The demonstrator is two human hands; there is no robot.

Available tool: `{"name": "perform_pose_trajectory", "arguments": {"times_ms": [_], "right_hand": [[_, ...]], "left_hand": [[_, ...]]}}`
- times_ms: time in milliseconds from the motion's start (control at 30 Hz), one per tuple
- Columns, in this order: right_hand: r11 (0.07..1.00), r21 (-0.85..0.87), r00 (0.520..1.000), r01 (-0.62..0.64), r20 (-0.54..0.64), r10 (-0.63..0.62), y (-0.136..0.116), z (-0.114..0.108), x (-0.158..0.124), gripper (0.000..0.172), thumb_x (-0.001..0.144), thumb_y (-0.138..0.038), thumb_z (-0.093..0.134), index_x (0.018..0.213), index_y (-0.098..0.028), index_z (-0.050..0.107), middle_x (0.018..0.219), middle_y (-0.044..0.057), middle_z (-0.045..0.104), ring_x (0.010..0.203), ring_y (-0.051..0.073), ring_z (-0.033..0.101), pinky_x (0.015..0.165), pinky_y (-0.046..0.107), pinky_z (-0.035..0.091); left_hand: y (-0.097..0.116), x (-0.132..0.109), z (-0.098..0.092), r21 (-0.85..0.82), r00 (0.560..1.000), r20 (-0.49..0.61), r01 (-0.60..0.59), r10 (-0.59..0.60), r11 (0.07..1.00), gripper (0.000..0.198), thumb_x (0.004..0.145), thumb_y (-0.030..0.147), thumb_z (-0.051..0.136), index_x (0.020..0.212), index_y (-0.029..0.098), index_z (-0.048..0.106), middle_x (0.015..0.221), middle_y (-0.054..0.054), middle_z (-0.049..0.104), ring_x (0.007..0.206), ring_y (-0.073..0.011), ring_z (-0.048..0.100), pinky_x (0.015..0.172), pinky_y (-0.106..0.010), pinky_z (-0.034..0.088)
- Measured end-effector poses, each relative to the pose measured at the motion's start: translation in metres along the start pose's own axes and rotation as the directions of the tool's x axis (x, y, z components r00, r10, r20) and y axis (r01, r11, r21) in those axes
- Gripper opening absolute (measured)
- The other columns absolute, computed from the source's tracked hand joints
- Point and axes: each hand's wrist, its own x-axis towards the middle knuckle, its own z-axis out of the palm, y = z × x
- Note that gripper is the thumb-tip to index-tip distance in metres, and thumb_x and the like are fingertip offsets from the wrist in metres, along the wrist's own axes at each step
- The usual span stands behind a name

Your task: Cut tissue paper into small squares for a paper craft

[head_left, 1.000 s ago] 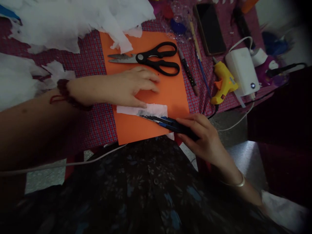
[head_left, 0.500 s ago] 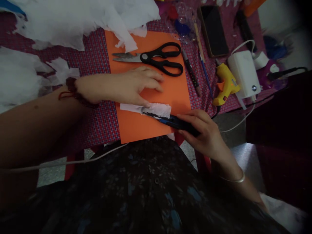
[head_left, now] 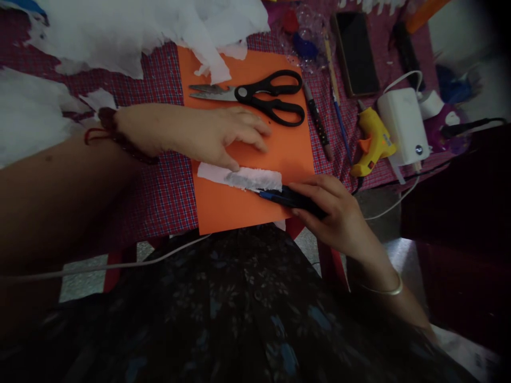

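Observation:
My right hand (head_left: 333, 207) is closed around the dark handle of a black and blue utility knife (head_left: 285, 198). Its front end points left and lies along the lower edge of a thin white paper strip (head_left: 211, 173). Much of the blade is hidden, and a grey patch shows on the strip. Across the orange sheet (head_left: 235, 213) reaches my left hand (head_left: 227, 135), palm down with fingers apart; its thumb tip rests at the strip's upper edge. Just beyond that hand, black-handled scissors (head_left: 247, 96) lie with their blades pointing left.
Torn white fluffy sheets (head_left: 99, 32) cover the far left of the checked cloth (head_left: 159, 213). At right are a dotted pen (head_left: 318, 122), a blue-ended brush (head_left: 338, 111), a phone (head_left: 355, 53), a yellow glue gun (head_left: 373, 141) and a white box (head_left: 403, 125) with cables.
The dark front part of the knife, seen along the strip before, is now mostly covered by it. My left hand has shifted slightly left. The view has moved a little.

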Motion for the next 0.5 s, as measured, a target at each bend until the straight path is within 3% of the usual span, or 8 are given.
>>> {"name": "perform_pose_trajectory", "arguments": {"times_ms": [233, 400, 500], "right_hand": [[1.000, 0.012, 1.000, -0.014, 0.003, 0.013, 0.006, 0.000, -0.002, 0.042, 0.094, -0.024, 0.064, 0.136, -0.027, 0.061, 0.115, 0.010, 0.066, 0.105, 0.029, 0.066, 0.091, 0.048, 0.057], [0.997, 0.042, 0.998, -0.063, -0.021, 0.064, 0.008, -0.004, -0.012, 0.038, 0.093, -0.023, 0.065, 0.131, -0.026, 0.063, 0.113, 0.011, 0.066, 0.103, 0.028, 0.066, 0.089, 0.046, 0.057], [0.998, 0.041, 0.998, -0.046, -0.028, 0.047, 0.007, -0.003, -0.012, 0.038, 0.093, -0.023, 0.066, 0.131, -0.024, 0.063, 0.112, 0.011, 0.067, 0.103, 0.028, 0.066, 0.089, 0.046, 0.057]], "left_hand": [[0.000, 0.001, 0.004, 0.034, 1.000, -0.015, -0.014, 0.014, 0.999, 0.058, 0.083, 0.025, 0.067, 0.140, 0.017, 0.058, 0.161, -0.010, 0.040, 0.148, -0.0197, 0.034, 0.121, -0.033, 0.025], [-0.002, -0.002, -0.001, 0.009, 0.998, -0.023, -0.063, 0.063, 0.998, 0.053, 0.088, 0.031, 0.056, 0.138, 0.015, 0.059, 0.158, -0.010, 0.043, 0.149, -0.0195, 0.033, 0.122, -0.034, 0.022], [0.009, -0.005, -0.009, -0.042, 1.000, -0.028, -0.013, 0.012, 0.999, 0.054, 0.088, 0.035, 0.050, 0.137, 0.015, 0.061, 0.153, -0.007, 0.051, 0.143, -0.0204, 0.041, 0.119, -0.034, 0.028]]}}
